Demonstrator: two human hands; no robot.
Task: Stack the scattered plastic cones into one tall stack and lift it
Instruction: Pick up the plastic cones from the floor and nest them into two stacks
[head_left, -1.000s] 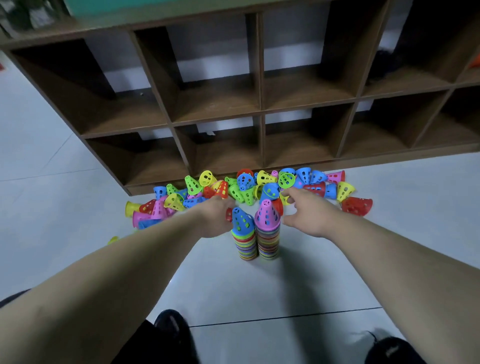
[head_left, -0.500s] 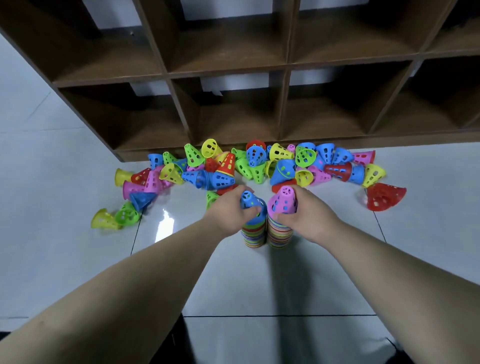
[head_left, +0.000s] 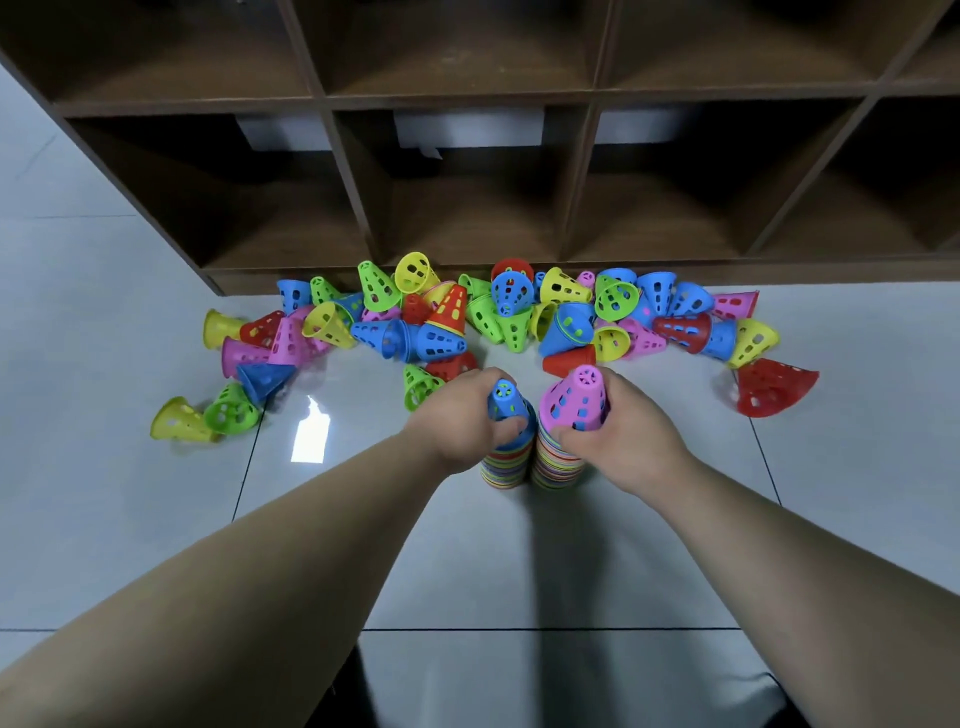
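Note:
Two stacks of plastic cones stand side by side on the floor tiles. A blue cone (head_left: 505, 399) tops the left stack (head_left: 503, 467), and my left hand (head_left: 462, 420) grips that stack near its top. A pink cone (head_left: 576, 400) tops the right stack (head_left: 557, 467), with my right hand (head_left: 621, 434) curled round it from the right. Behind them lies a pile of several loose cones (head_left: 498, 317) in blue, green, yellow, red and pink, spread along the foot of the shelf.
A dark wooden cubby shelf (head_left: 587, 176) runs across the back. A red cone (head_left: 774, 387) lies apart at the right. Yellow and green cones (head_left: 205, 418) lie apart at the left. Grey floor tiles (head_left: 519, 561) stretch toward me.
Both hands came back from the loose pile and closed round the tops of the two stacks. The camera tilted down and moved closer.

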